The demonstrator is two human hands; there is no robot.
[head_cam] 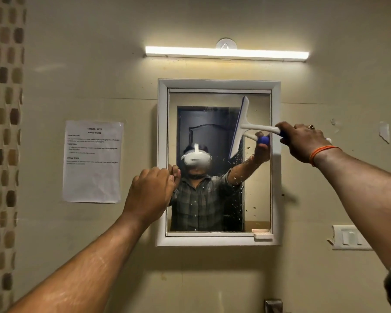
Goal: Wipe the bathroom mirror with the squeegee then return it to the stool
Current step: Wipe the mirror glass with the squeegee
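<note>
your right hand (pixel 303 141) is wrapped tight round the handle of the squeegee (pixel 240 127), whose blade stands nearly upright against the upper right part of the mirror (pixel 212 123). your left hand (pixel 151 193) curls its fingers over the mirror's left frame edge, gripping it. to my eye droplets cling to the right and lower glass, so keep the blade flat, press evenly and overlap each pass; the stool is not in view.
</note>
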